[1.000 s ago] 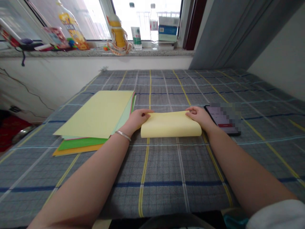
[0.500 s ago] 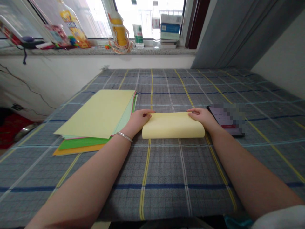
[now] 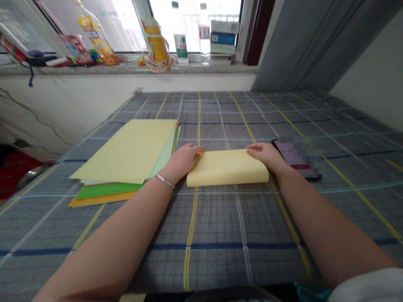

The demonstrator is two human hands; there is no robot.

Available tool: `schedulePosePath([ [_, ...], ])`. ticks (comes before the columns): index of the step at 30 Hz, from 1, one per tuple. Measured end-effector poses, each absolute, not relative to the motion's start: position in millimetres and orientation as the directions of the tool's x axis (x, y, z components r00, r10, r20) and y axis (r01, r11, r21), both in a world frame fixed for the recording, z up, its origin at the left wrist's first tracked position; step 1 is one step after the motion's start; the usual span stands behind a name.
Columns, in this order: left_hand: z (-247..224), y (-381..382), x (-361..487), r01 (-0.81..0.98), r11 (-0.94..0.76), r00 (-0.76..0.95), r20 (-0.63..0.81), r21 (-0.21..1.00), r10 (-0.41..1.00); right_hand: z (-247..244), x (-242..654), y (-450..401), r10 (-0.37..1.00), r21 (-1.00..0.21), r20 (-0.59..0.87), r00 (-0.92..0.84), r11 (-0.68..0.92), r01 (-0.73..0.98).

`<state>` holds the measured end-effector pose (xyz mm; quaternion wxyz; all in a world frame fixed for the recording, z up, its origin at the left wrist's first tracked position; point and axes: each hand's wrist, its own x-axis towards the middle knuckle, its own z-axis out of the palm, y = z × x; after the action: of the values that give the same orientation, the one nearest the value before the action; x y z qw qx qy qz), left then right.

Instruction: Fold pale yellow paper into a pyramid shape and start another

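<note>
A pale yellow sheet of paper lies in front of me, bent over so that a rounded fold faces my side. My left hand grips its far left corner between thumb and fingers. At the far right corner, my right hand pinches the paper's edge, thumb on top. The fold bulges and is not pressed flat. Left of my left hand sits a stack of coloured paper, pale yellow on top, with green and orange sheets sticking out below.
A phone lies just right of my right hand. The plaid cloth covers the surface under everything. Along the windowsill at the back stand bottles, a tube and stacked boxes.
The folded paper has tilted slightly, its left end a little nearer to me. My left hand's fingers have closed in more at the corner; both hands keep their hold.
</note>
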<state>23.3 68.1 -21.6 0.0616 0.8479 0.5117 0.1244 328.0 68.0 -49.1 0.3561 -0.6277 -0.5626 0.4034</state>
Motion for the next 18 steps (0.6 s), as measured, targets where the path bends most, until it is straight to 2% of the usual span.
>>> schedulePosePath([
  [6,-32,64,27,0.863,-0.503,0.475,0.269,0.043,0.838,-48,327,68,0.993,-0.877,-0.099,0.061,-0.116,0.467],
  [10,-32,61,32,0.814,-0.575,0.569,0.324,-0.086,0.756,-48,327,68,0.994,-0.879,-0.094,0.056,-0.109,0.464],
  [14,-31,62,32,0.713,-0.700,0.687,0.241,-0.042,0.686,-48,326,67,0.994,-0.879,-0.091,0.052,-0.105,0.465],
  [18,-30,57,35,0.734,-0.679,0.666,0.219,-0.024,0.713,-48,327,68,0.995,-0.872,-0.088,0.051,-0.102,0.478],
])
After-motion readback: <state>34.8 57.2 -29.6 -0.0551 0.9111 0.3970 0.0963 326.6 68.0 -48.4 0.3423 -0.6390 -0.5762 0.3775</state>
